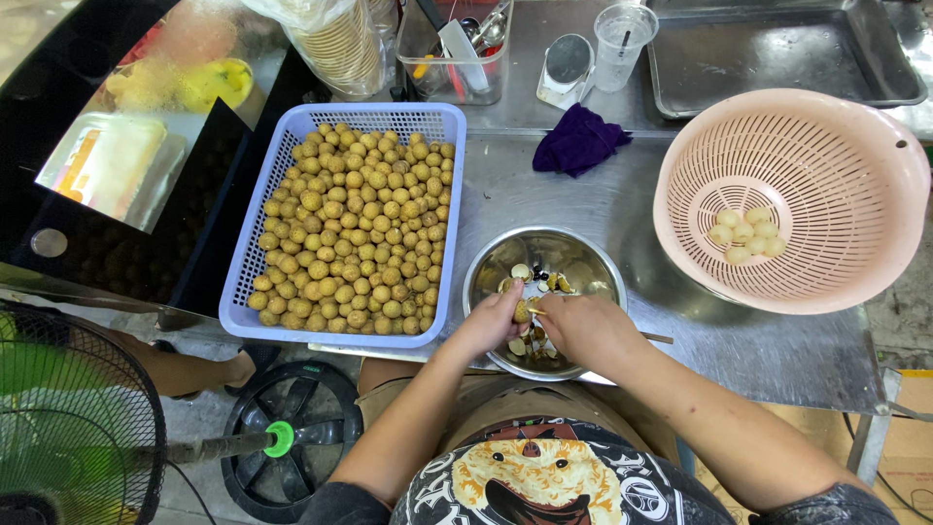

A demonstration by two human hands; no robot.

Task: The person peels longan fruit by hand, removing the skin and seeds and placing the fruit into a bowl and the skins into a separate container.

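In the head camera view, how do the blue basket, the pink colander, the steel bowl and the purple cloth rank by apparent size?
1. Pink colander and blue basket: they look about alike, so I do not rank them.
2. Steel bowl, partly hidden by the hands.
3. Purple cloth.
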